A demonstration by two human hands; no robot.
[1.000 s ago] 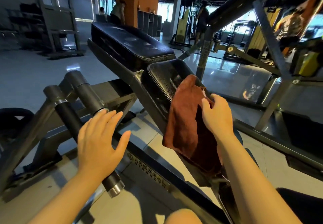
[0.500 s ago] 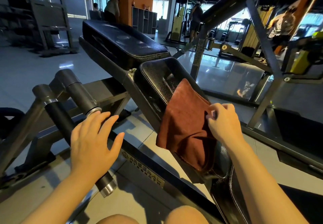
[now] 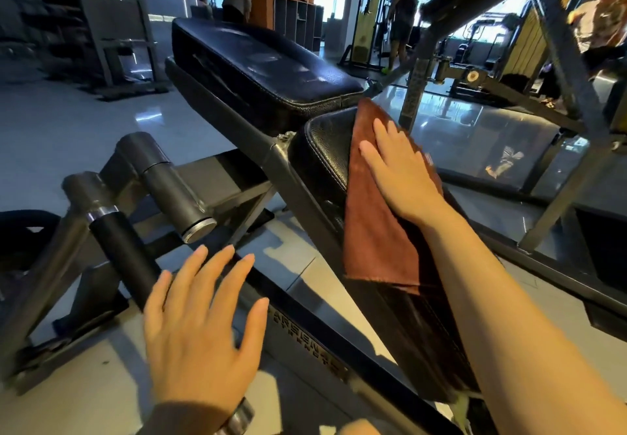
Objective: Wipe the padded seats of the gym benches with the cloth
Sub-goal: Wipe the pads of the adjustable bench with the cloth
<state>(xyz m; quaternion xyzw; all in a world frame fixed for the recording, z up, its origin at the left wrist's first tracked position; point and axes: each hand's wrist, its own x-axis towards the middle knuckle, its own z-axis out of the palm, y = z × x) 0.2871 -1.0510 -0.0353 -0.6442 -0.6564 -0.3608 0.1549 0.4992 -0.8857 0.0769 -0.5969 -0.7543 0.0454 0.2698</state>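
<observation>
A brown cloth [image 3: 376,231] lies draped over the near black seat pad [image 3: 325,159] of the gym bench, hanging down its left side. My right hand [image 3: 400,173] presses flat on the cloth's upper part, fingers straight and pointing up the pad. Beyond it the long black back pad [image 3: 264,71] rises away from me. My left hand [image 3: 203,326] hovers open, fingers spread, over the bench's lower frame bar and a black roller handle [image 3: 125,258]; whether it touches them I cannot tell.
Grey foot rollers [image 3: 169,183] and the frame stand to the left. A slanted steel rack [image 3: 556,71] crosses the right side above a glossy floor. People [image 3: 402,10] and other machines are far behind.
My right hand went from pinching the cloth's edge to lying flat on it, and slid up toward the top of the seat pad. The cloth moved up with it. My left hand dropped slightly lower.
</observation>
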